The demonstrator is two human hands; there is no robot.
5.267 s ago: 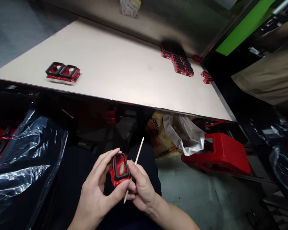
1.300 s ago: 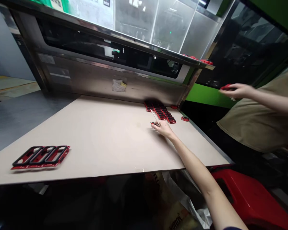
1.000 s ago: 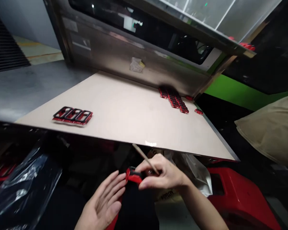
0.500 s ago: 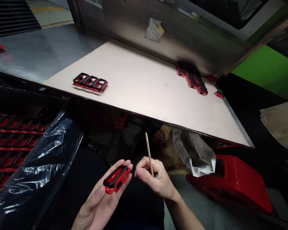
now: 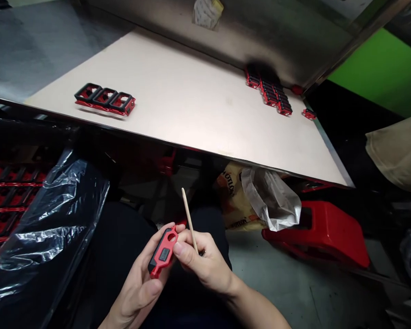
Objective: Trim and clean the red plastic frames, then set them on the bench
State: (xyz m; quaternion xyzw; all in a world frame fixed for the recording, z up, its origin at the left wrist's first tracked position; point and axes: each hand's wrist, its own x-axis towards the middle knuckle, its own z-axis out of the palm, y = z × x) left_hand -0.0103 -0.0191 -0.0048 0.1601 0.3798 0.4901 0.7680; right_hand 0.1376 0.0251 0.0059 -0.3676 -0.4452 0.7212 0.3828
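Step in hand, as judged: close manual work on a red-and-black plastic frame point(image 5: 162, 252), held below the near edge of the worktop point(image 5: 192, 114) and above the lap, with a wooden stick point(image 5: 189, 214) alongside. Next move, as judged: stick tip brought down to the frame's face, with the frame kept steady.

Left hand point(image 5: 137, 285): grip closed around the frame from beneath. Right hand point(image 5: 207, 265): grip clamped on the stick, with the thumb against the frame's face. Stick upright, upper tip pointing toward the worktop and clear of the frame.

Frame condition: tilted diagonally, red body, black edge at the lower end, one small dark rectangular window, one round hole near the upper end. Far side hidden by the fingers.

Surroundings: a joined row of three black-and-red frames point(image 5: 104, 99) near the worktop's left end, further frames in close rows point(image 5: 269, 89) by the far right corner, and a black plastic bag point(image 5: 44, 219) left of the lap
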